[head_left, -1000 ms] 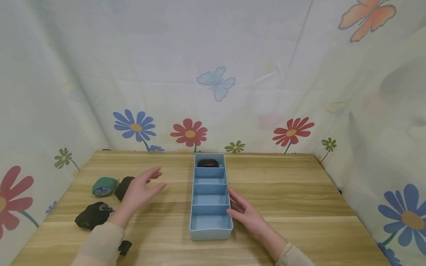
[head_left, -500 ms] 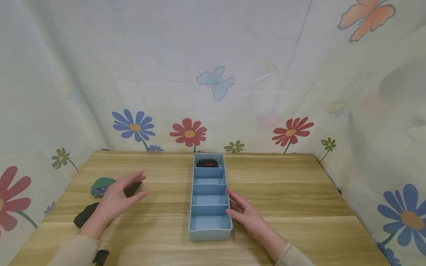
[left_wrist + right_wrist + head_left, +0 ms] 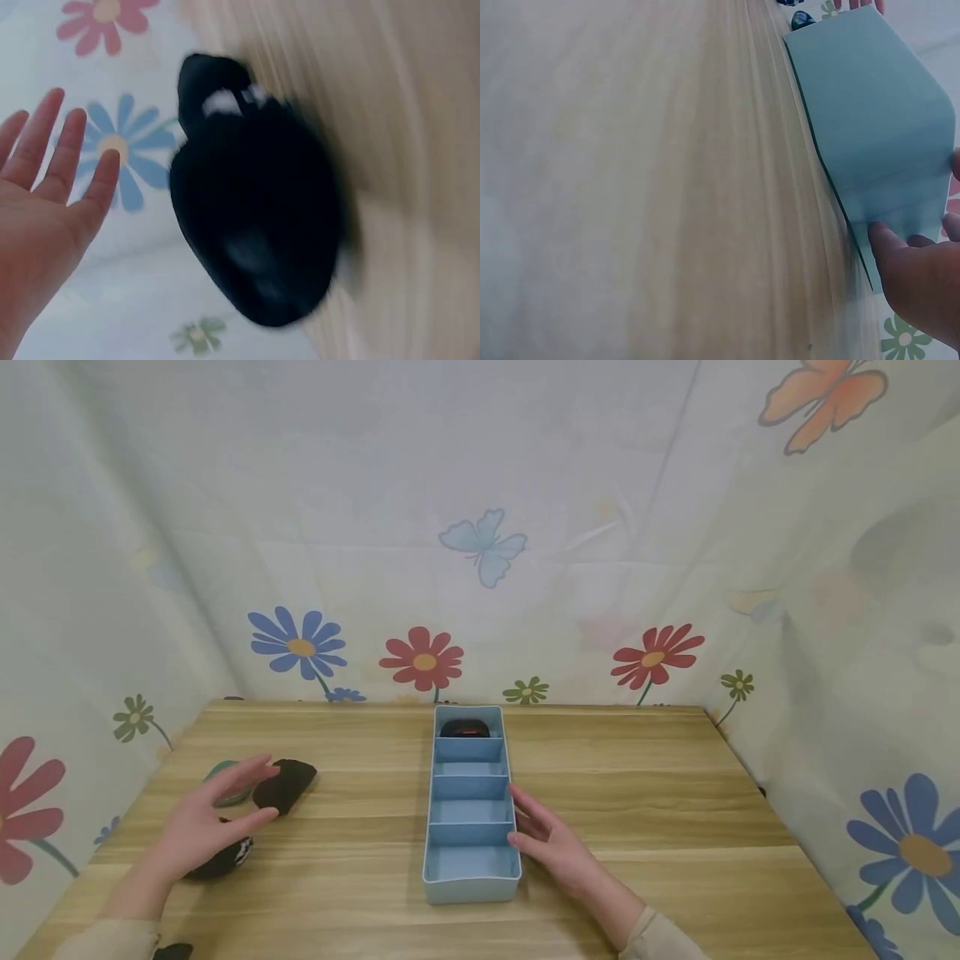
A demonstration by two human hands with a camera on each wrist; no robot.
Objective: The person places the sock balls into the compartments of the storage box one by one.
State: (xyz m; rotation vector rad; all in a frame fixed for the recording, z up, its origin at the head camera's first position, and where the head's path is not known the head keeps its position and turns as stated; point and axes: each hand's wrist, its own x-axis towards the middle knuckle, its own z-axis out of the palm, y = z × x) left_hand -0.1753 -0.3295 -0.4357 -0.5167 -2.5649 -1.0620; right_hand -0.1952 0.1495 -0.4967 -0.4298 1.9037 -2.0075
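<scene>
A long light-blue divided box (image 3: 472, 891) stands mid-table, with a black bundle (image 3: 465, 728) bearing a red mark in its far compartment. My right hand (image 3: 558, 852) touches the box's right wall with thumb and fingertips. At the left, my left hand (image 3: 197, 828) is above several cloth bundles that look like rolled socks, fingers spread, holding nothing. One black bundle (image 3: 285, 787) lies just past its fingertips. Another black bundle (image 3: 219, 865) and a green one (image 3: 217, 768) are partly hidden by the hand. In the left wrist view a black bundle (image 3: 255, 210) appears large and blurred beside the open palm.
A further black item (image 3: 174, 952) shows at the front left by the sleeve, mostly cut off. The wooden table (image 3: 637, 793) ends at a flower-print cloth (image 3: 570, 610) on the far side and at both sides.
My left hand has moved left and slightly down over the bundles, uncovering the black one beyond its fingertips. The right hand and the box have stayed in place.
</scene>
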